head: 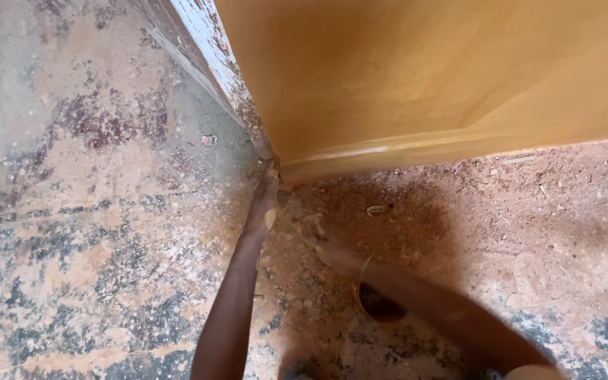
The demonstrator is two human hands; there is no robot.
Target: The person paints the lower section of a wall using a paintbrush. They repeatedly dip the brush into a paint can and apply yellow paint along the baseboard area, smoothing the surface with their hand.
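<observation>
Down at the foot of the wall corner (276, 158), we have our left hand (262, 204) pressed against the bottom edge where the ochre wall (423, 70) meets the dirt floor (93, 232); it seems to carry a dab of yellowish paste, though whether the fingers are curled round anything we cannot tell. Our right hand (321, 243) hovers just beside it, blurred, its grip also unclear. We judge we are smoothing or patching the lowest strip of the corner. A small round bowl (378, 304) sits on the floor under our right forearm. Scraps of litter (209, 140) lie along the peeling side wall (205, 42), well apart from the hands.
</observation>
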